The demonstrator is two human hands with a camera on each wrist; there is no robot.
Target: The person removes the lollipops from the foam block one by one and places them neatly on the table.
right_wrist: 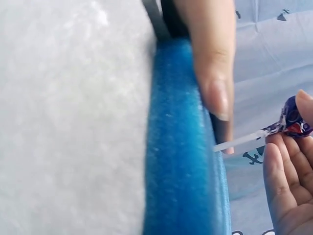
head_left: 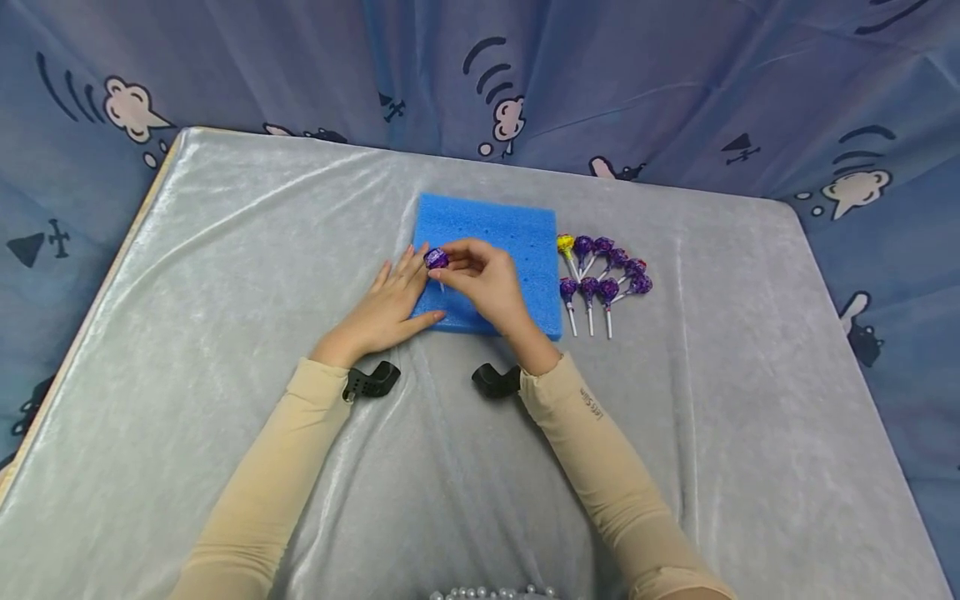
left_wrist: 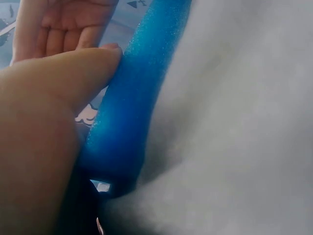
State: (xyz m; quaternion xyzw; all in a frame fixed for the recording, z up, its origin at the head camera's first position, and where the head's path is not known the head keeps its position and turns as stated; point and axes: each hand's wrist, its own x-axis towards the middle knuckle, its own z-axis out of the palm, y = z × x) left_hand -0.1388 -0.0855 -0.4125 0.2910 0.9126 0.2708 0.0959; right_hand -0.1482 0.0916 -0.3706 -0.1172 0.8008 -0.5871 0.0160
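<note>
A purple-wrapped lollipop (head_left: pixel 437 258) is pinched by its head between the thumb and fingers of my right hand (head_left: pixel 486 279). Its white stick (right_wrist: pixel 239 142) points down, with the tip right at the top face of a blue foam block (head_left: pixel 487 218). My left hand (head_left: pixel 386 310) lies spread with straight fingers over the block's left edge. In the left wrist view, the left thumb (left_wrist: pixel 73 73) rests along the foam's near edge. Small dark marks dot the foam's top.
Several purple-wrapped lollipops (head_left: pixel 588 287) and one yellow lollipop (head_left: pixel 566 244) lie beside the foam's right edge, in a curved row and a straight row. A grey velvet cloth (head_left: pixel 750 375) covers the table. Behind it hangs a blue patterned curtain (head_left: pixel 637 75).
</note>
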